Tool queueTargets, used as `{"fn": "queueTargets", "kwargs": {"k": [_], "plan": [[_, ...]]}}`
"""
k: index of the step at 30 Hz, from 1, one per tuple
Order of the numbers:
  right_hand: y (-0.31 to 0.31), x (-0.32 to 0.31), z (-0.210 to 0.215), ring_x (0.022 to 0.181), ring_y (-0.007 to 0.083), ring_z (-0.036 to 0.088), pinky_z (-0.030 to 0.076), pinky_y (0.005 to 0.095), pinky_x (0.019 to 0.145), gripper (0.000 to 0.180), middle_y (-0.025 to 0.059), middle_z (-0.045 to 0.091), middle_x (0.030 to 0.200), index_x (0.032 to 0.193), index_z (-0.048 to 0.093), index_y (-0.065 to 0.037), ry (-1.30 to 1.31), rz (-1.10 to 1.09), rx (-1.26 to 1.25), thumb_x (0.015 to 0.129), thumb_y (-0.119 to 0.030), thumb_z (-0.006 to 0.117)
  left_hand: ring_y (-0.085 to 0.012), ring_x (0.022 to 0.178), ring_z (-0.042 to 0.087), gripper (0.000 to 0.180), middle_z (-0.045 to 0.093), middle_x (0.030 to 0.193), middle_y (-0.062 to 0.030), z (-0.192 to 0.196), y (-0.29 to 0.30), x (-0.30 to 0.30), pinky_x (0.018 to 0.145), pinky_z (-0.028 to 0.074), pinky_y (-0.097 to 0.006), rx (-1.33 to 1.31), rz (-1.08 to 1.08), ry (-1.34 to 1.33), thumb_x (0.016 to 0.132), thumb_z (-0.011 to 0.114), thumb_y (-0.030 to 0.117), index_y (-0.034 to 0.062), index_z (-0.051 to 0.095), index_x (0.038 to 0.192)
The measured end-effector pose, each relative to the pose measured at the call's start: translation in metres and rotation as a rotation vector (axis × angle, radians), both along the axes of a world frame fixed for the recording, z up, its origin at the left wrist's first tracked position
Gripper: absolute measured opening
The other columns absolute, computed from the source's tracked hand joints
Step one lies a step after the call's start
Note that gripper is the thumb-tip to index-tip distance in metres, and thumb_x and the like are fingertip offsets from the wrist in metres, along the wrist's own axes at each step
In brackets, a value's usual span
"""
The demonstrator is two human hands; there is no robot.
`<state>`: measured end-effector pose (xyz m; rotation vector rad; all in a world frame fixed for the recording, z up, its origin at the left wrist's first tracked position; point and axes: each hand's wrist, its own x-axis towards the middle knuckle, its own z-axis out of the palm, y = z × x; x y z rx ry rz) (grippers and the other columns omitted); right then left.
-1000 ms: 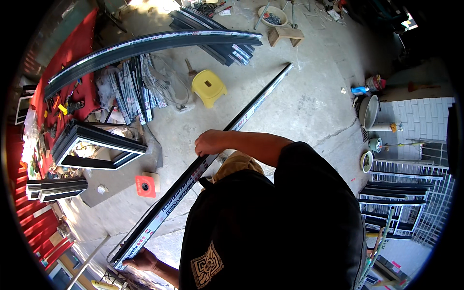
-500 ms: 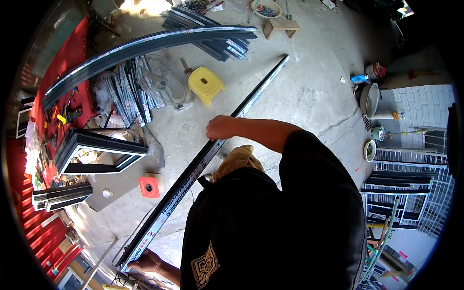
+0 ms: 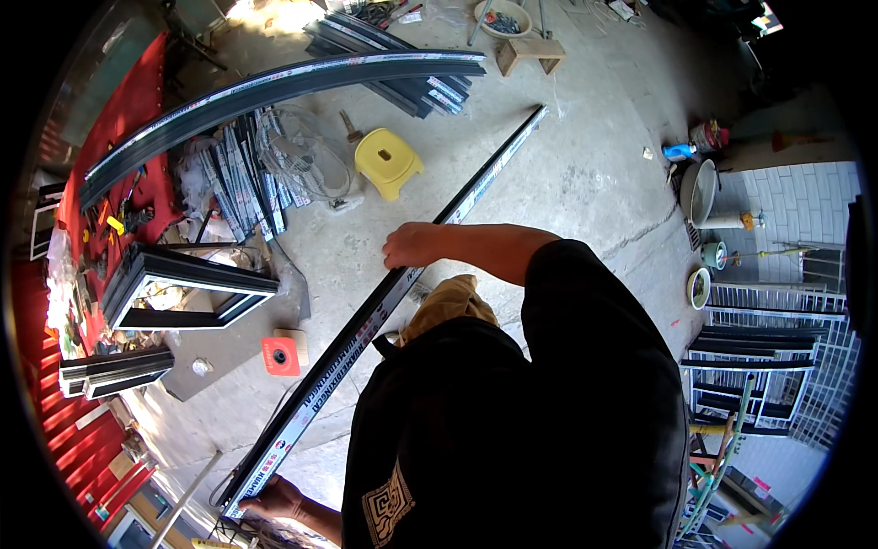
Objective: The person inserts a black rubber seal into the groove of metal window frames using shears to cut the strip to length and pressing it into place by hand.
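Note:
A long dark metal frame profile [image 3: 340,364] with printed white film along one face lies slantwise in front of me. It runs from the lower left up to a far end over the concrete floor. My right hand [image 3: 413,245] is closed over the profile around its middle, fingers curled across the top edge. Close to the near end, my left hand [image 3: 274,499] grips the profile from the side, with its fingertips partly hidden. Whether the far end rests on the floor, I cannot tell.
Beyond the profile stands a yellow stool [image 3: 389,163]. To the left are a red square object [image 3: 281,356], black window frames [image 3: 197,288] and bundled profiles [image 3: 242,174]. A longer profile [image 3: 283,80] spans the upper left. Racks [image 3: 764,357] and basins [image 3: 699,285] stand at the right.
My right hand has shifted slightly left with the profile. Its printed face shows a little more near the lower end. Both hands keep their hold.

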<state>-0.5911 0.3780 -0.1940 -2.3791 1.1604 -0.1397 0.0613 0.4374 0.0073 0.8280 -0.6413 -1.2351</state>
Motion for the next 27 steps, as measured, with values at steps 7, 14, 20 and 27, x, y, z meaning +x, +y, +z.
{"fn": "queueTargets", "kwargs": {"k": [7, 14, 20, 27], "plan": [[0.017, -0.061, -0.041, 0.109, 0.0371, 0.073, 0.061, 0.0475, 0.091, 0.014, 0.0132, 0.075, 0.107, 0.100, 0.077, -0.010, 0.300, -0.180, 0.060, 0.093, -0.017, 0.067, -0.0298, 0.129, 0.069, 0.069, 0.068, 0.148, -0.0139, -0.009, 0.002, 0.017, 0.115, 0.055, -0.052, -0.026, -0.069, 0.006, 0.102, 0.069, 0.056, 0.0038, 0.062, 0.146], [0.000, 0.023, 0.019, 0.104, 0.0361, 0.074, 0.061, 0.0486, 0.086, 0.020, 0.0117, 0.076, 0.094, 0.093, 0.078, -0.010, 0.070, -0.003, -0.014, 0.097, -0.027, 0.068, -0.0300, 0.128, 0.070, 0.064, 0.069, 0.145, -0.0142, -0.013, 0.001, 0.012, 0.115, 0.055, -0.053, -0.048, -0.092, 0.096, 0.103, 0.070, 0.051, 0.0021, 0.063, 0.144], [-0.006, 0.029, 0.024, 0.102, 0.0364, 0.073, 0.060, 0.0498, 0.085, 0.022, 0.0112, 0.076, 0.099, 0.097, 0.076, -0.011, -0.003, 0.074, -0.010, 0.100, -0.030, 0.067, -0.0300, 0.126, 0.070, 0.067, 0.069, 0.145, -0.0151, -0.015, 0.000, 0.017, 0.114, 0.055, -0.053, -0.055, -0.065, 0.131, 0.101, 0.072, 0.051, 0.0001, 0.062, 0.145], [0.003, -0.013, -0.006, 0.108, 0.0358, 0.072, 0.060, 0.0486, 0.090, 0.016, 0.0111, 0.074, 0.109, 0.107, 0.075, -0.014, 0.073, -0.020, 0.030, 0.097, -0.022, 0.065, -0.0319, 0.127, 0.070, 0.072, 0.069, 0.143, -0.0173, -0.010, 0.000, 0.009, 0.115, 0.055, -0.052, -0.020, -0.045, 0.065, 0.101, 0.071, 0.053, -0.0019, 0.061, 0.146]]}}
